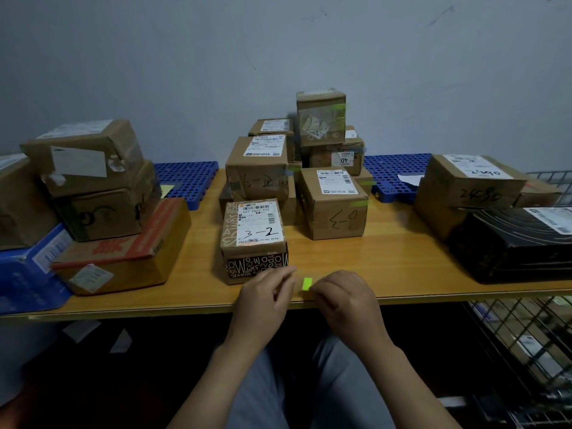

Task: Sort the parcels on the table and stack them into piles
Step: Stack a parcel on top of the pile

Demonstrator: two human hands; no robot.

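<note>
A small patterned parcel (254, 239) marked "3-2" stands near the front edge of the wooden table (402, 261). Behind it are a parcel marked "3-3" (334, 205) and a pile of brown parcels (322, 131) against the wall. Just in front of the "3-2" parcel both my hands meet over the table edge. My right hand (346, 301) pinches a small bright green sticker (307, 283). My left hand (266, 295) has its fingers curled at the sticker's left side; whether it touches the sticker I cannot tell.
A stack of brown parcels (93, 181) on a red-printed box (123, 252) fills the left, beside a blue parcel (28, 274). At the right lie a black parcel (520, 243) and a brown box (473, 181). Blue perforated mats (185, 178) line the back. A wire rack (526, 351) stands at lower right.
</note>
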